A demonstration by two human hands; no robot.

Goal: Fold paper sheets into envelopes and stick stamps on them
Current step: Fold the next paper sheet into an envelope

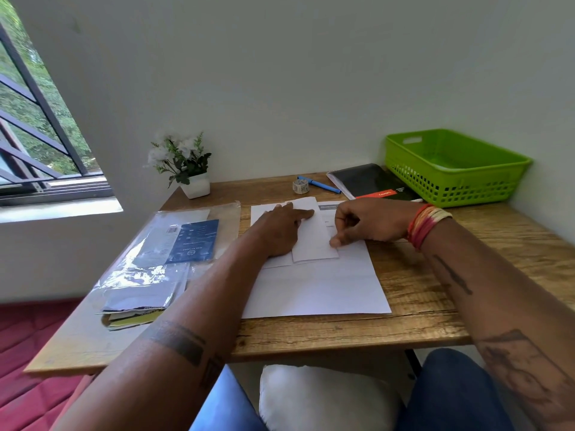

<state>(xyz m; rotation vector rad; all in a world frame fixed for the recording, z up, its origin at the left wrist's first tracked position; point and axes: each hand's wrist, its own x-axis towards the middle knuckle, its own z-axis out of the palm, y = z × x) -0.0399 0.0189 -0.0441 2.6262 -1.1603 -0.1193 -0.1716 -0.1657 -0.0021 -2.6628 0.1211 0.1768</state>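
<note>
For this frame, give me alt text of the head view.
Left hand presses a folded sheet flat on a larger sheet while the right hand pinches its edge. Behind sit a stamp roll, pen, notebook and green basket.

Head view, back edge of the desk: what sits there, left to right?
Potted plant → stamp roll → blue pen → black notebook → green basket.

Left hand [281,230] flat, palm down, fingers straight, pointing far-right. Right hand [370,223] curled, thumb and fingertips pinching low; banded wrist beyond.
</note>
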